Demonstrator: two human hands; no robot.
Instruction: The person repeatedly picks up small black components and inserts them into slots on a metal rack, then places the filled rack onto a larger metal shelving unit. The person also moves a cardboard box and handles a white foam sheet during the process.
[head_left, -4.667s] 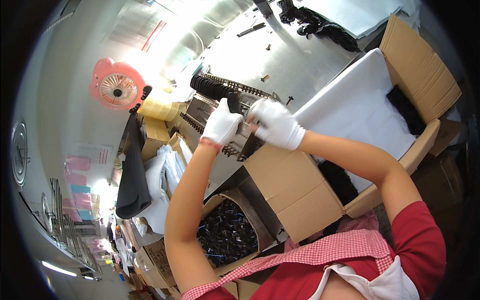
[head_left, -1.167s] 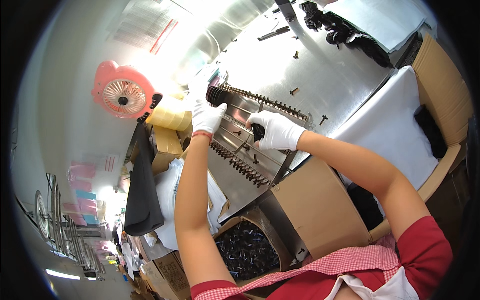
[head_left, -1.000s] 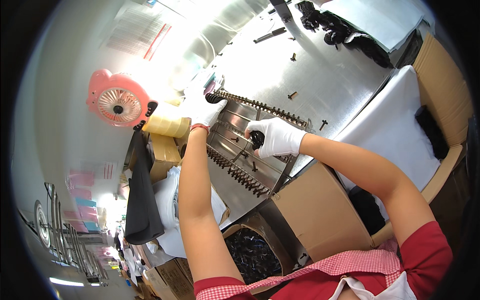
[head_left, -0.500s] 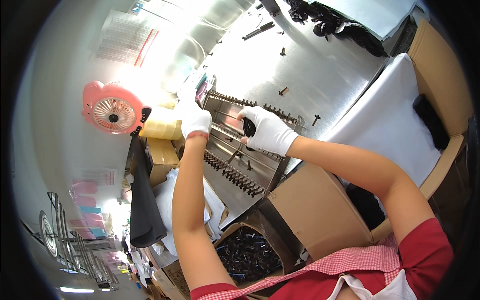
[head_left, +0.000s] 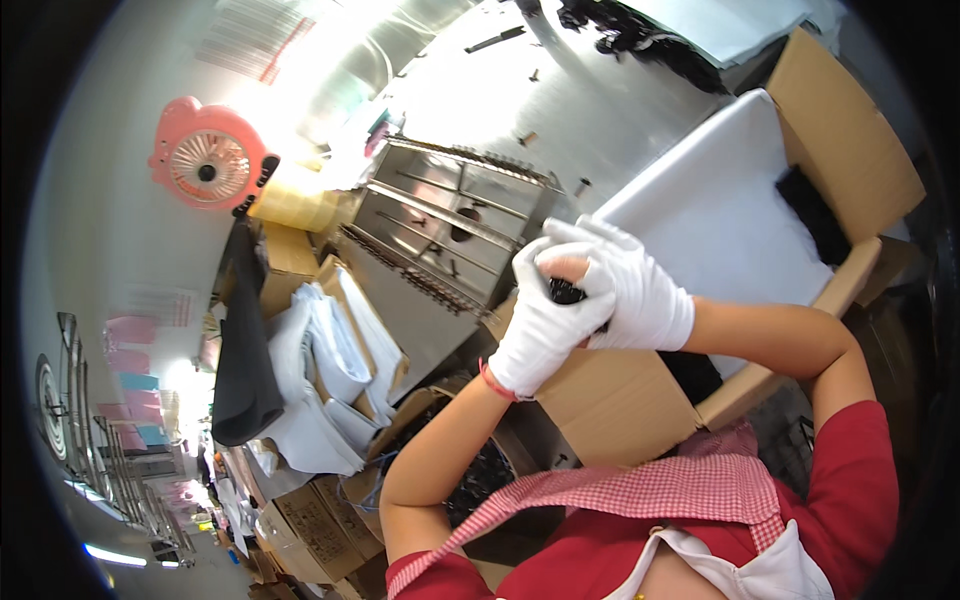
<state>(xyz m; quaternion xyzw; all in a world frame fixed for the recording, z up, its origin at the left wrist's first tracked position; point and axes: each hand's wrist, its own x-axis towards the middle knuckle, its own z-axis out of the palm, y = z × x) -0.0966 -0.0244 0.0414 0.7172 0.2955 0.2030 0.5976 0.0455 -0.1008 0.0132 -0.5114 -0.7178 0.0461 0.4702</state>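
My left hand (head_left: 543, 338) and my right hand (head_left: 645, 297), both in white gloves, are closed together around a glossy black bundle (head_left: 566, 291). Most of the bundle is hidden by the gloves, so its exact kind cannot be made out. A bare fingertip shows above it. Just beyond my hands, to the left, lies a metal rack (head_left: 478, 233) with toothed rails along its long sides. Several small dark screw-like pieces show inside or beneath the rack.
Beside my right forearm stands a cardboard box (head_left: 850, 130) lined with a white sheet (head_left: 700, 200). Black bundles (head_left: 650, 50) lie at the far end of the metal table (head_left: 470, 85). A pink fan (head_left: 208, 165) and folded white sheets (head_left: 325, 370) are on the left.
My left hand has left the rack and come toward me to meet my right. My right hand has drawn back with the black bundle, and both hands now enclose it.
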